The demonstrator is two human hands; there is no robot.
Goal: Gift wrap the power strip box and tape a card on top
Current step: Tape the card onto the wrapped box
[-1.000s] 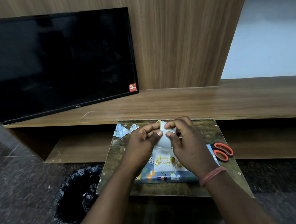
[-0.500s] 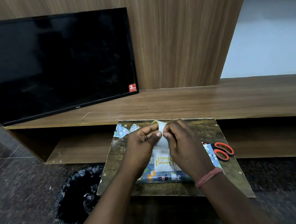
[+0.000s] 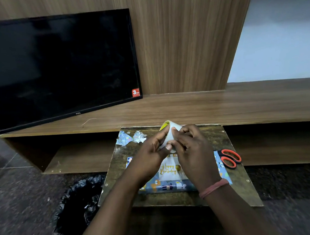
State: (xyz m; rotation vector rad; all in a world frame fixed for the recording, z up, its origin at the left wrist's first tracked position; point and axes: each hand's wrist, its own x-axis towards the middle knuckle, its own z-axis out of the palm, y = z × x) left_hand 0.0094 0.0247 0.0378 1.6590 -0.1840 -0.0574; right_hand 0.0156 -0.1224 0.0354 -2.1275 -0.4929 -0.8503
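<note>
Wood-panel wall (image 3: 182, 42), long wooden shelf (image 3: 241, 104), dark speckled floor (image 3: 19, 209), dim light.

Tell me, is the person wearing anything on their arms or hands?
Only one thing shows. The right hand has a thin reddish-pink band wrapped around its wrist, like a thread bracelet. The left hand has nothing on it. Both forearms are bare, with no sleeves, gloves, rings or watch in view.

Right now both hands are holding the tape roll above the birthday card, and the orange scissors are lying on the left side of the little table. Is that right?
Not quite. The head view shows the orange scissors on the right side of the little table, not the left. The rest holds: the left hand and right hand both grip the tape roll above the birthday card.
</note>
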